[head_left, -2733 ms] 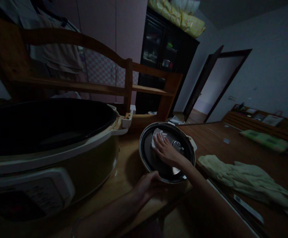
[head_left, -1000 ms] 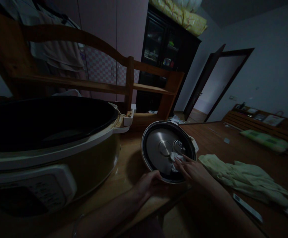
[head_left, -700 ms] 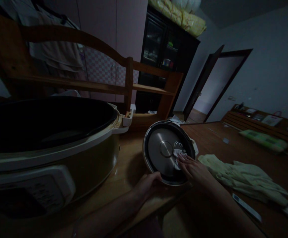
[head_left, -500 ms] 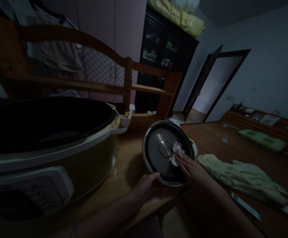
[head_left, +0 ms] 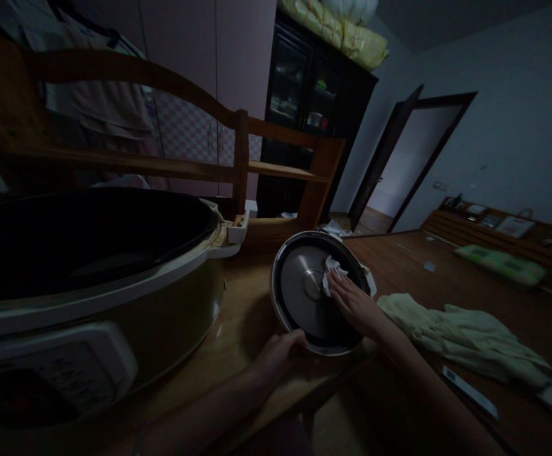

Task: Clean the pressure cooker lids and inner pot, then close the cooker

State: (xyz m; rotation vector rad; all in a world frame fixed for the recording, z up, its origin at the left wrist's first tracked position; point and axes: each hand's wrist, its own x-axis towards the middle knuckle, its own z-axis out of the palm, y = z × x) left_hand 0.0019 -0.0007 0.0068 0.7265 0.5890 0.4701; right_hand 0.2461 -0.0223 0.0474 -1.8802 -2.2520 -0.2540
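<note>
A round pot lid [head_left: 299,304] stands tilted on the wooden surface, its metal inner side and dark ring facing me. My left hand [head_left: 283,354] is closed on the lid's lower rim, thumb over the edge and the other fingers hidden. With its fingers together, my right hand [head_left: 354,304] presses a crumpled white tissue [head_left: 333,266] to the metal, right of the central circle. To the left is a large electric cooker [head_left: 181,316], lidless, with a dark inside and a white-framed control panel [head_left: 57,373] at its front.
A wooden rail [head_left: 171,166] runs behind the cooker. On the brown surface at right lie a pale green cloth [head_left: 447,329], a white remote-like object [head_left: 470,391] and a green patterned pad [head_left: 499,265]. A dark cabinet [head_left: 323,120] and a doorway stand farther back.
My right hand has slid the tissue up and slightly left over the lid's inner face. My left hand keeps its hold on the rim. The whole view has shifted slightly.
</note>
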